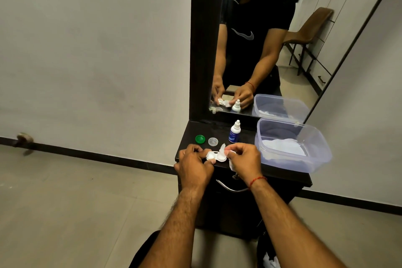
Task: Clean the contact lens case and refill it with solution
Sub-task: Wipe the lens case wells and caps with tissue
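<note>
A white contact lens case with both wells uncovered is held just above the dark dresser top. My left hand pinches its left end. My right hand grips a small white tissue and presses it at the case's right well. A green cap and a clear cap lie behind the case. A small white solution bottle with a blue label stands upright further back, its cap on.
A clear plastic tub with white tissue inside sits at the right of the dresser top. A tall mirror stands behind, reflecting the person and a brown chair. A metal drawer handle is below the top's front edge.
</note>
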